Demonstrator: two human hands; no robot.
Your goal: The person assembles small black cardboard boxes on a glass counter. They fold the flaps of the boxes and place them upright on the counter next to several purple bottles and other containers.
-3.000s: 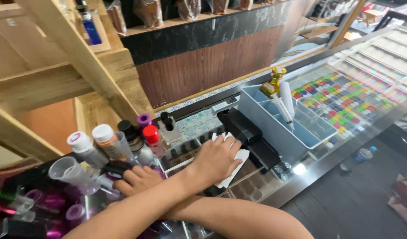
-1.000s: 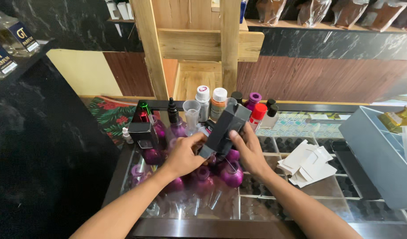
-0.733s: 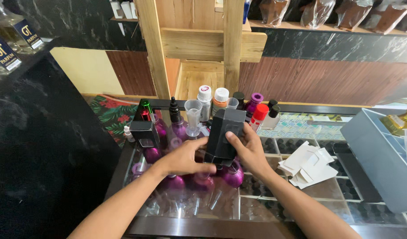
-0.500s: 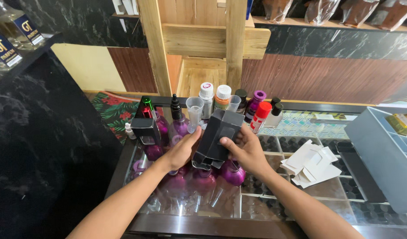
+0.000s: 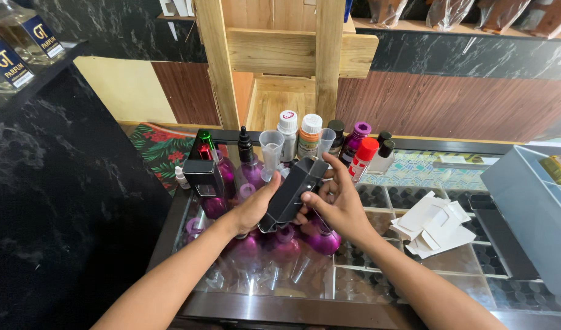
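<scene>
The glass tabletop [image 5: 378,278] carries everything here, with small compartments of vials showing under its pane. At its right edge stands a grey-blue plastic bin [image 5: 531,214], and between that bin and the hands lies a loose pile of flat white carton blanks [image 5: 436,227]. Along the back runs a row of bottles with white, orange, purple and red caps [image 5: 329,143], and round magenta bottles [image 5: 322,240] sit directly under the hands.

The black box [image 5: 291,194] is held above those magenta bottles, clear of the glass. Its long axis tilts from the lower left, near the person, up to the right and away, toward the capped row. The left hand [image 5: 253,208] is wrapped around the lower left side, its grip pressed shut on the box. The right hand [image 5: 339,205] clasps the right side, thumb on the face and fingers curled behind, also closed on the box. Both hands sit equally close, one on either flank.
</scene>
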